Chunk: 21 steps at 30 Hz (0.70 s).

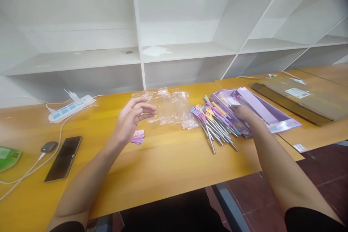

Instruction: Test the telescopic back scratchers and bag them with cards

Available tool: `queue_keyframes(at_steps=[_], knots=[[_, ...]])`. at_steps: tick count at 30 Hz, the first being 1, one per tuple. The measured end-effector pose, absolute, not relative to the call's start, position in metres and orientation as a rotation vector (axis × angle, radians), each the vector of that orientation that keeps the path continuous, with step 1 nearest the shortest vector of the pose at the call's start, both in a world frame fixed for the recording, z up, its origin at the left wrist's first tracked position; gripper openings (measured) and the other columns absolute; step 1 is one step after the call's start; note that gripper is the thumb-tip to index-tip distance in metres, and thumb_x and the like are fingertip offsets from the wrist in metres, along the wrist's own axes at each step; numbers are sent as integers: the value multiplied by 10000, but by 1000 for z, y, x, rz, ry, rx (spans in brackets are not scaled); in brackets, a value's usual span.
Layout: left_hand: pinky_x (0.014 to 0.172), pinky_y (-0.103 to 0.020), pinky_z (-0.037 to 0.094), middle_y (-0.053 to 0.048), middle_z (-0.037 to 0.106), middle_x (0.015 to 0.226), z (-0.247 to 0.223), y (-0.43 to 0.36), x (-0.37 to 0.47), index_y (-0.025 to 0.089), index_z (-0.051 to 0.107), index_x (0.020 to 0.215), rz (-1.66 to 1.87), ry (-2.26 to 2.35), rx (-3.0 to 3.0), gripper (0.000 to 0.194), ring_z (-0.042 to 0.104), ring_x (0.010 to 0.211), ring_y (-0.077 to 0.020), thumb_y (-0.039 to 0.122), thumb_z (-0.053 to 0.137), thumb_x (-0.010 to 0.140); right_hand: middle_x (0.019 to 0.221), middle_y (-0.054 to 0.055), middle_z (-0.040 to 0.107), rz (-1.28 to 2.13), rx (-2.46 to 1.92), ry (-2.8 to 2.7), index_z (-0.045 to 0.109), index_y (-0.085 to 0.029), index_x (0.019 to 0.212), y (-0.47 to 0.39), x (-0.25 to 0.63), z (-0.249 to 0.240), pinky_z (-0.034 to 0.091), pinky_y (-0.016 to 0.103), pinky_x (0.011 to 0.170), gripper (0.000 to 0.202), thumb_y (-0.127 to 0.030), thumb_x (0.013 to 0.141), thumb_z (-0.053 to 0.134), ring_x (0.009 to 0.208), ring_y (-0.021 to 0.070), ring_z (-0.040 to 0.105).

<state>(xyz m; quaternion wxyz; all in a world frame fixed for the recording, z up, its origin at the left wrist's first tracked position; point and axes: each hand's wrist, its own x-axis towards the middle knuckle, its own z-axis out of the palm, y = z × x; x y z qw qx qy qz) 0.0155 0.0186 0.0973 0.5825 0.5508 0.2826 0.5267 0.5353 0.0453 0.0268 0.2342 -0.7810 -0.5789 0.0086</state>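
My left hand (133, 117) hovers over the table with its fingers apart and nothing in it, just left of clear plastic bags (172, 107). Below it lies a small stack of pink and purple cards (138, 136). My right hand (241, 112) reaches over an open purple box (257, 105); its fingertips are blurred, and what they touch or hold is hidden. Left of the box lies a pile of silver rods with colourful hand-shaped ends (214, 125), with pastel sticks (217, 110) beside them.
A cardboard box (304, 99) lies at the right. At the left are a power strip (71, 108), a black phone (63, 159), a small black device (49, 147), white cables and a green packet (9, 157). White shelves (187, 50) stand behind the table.
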Motion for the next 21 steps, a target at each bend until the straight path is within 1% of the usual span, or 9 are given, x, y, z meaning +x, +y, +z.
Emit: queue_keyframes(at_steps=[4,7,10,12,13,15,17,19,21], knots=[[938,-433,641,-107,811,1023,96,22,15,165,673,1211,1215,687,1294,304,785,953,-245,287,651,934,1406,111,667,262,-2355,-1609,672,-220,1360,47,544,7,619,445,1003,377,-428,1046,687,1218,248,688],[897,-407,637,-88,802,973,93,23,16,165,673,1176,1215,709,1291,296,771,910,-226,277,660,903,1396,102,672,233,-2391,-1566,672,-221,1356,41,544,9,617,448,1013,387,-436,1035,702,1214,243,688],[860,-392,631,-83,795,950,92,24,18,163,671,1142,1196,721,1299,275,762,882,-220,275,662,891,1429,223,618,67,-2365,-1478,675,-151,1328,30,528,15,561,457,1012,361,-402,1098,556,1205,274,665],[852,-388,626,-83,793,954,92,23,18,163,672,1131,1183,723,1310,262,761,879,-221,275,661,895,1399,303,596,-18,-2314,-1464,692,-124,1234,20,508,18,501,440,953,376,-369,1112,434,1144,283,649],[849,-386,624,-81,792,954,92,23,18,164,673,1129,1180,724,1316,258,759,876,-220,274,659,896,1329,290,631,-25,-2285,-1488,703,-142,1147,13,497,18,477,423,906,358,-368,1102,429,1079,272,646],[847,-380,620,-75,786,950,91,23,18,166,676,1125,1174,736,1323,251,750,876,-214,266,651,897,1072,177,710,35,-2235,-1582,691,-204,940,-1,471,15,439,378,802,295,-384,1066,495,907,233,627],[839,-371,614,-67,778,938,89,24,18,167,680,1120,1166,751,1328,245,737,872,-207,251,641,893,881,94,697,114,-2226,-1654,634,-223,794,-18,445,8,391,349,709,330,-408,1044,522,770,206,587],[834,-360,607,-60,772,936,88,24,18,173,682,1123,1157,754,1338,238,726,868,-198,238,630,900,811,70,686,187,-2240,-1710,601,-224,727,-34,421,-1,341,332,646,375,-459,1016,556,700,195,561],[829,-347,597,-52,766,939,87,24,18,181,681,1127,1151,740,1355,228,716,852,-186,234,620,914,852,71,707,218,-2263,-1727,599,-223,729,-49,402,-10,320,324,631,410,-502,1021,529,702,195,571]])
